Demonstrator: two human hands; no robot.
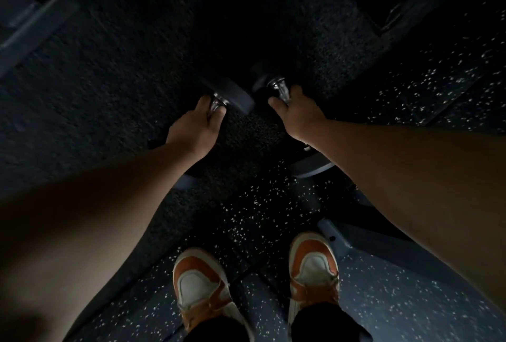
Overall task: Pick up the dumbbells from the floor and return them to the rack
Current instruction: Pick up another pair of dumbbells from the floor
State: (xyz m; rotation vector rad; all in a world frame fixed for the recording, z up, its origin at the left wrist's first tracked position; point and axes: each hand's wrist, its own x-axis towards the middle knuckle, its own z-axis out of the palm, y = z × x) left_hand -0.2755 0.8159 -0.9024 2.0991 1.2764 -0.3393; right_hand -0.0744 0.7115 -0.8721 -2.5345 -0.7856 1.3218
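Observation:
Two black dumbbells with chrome handles lie side by side on a dark mat in front of me. My left hand [195, 128] is wrapped around the handle of the left dumbbell [235, 95], whose far head shows beyond my fingers. My right hand [297, 114] is closed on the handle of the right dumbbell [267, 81]; its near head [312, 167] shows under my forearm. Whether either dumbbell is off the floor I cannot tell. The scene is very dark and no rack is recognisable.
My two feet in orange-and-white shoes [202, 284] stand on speckled rubber flooring [397, 300]. A dark textured mat [109, 81] covers the floor ahead. A dim frame or bench part [30, 23] lies at upper left, and a bluish metal bar [356, 237] runs beside my right foot.

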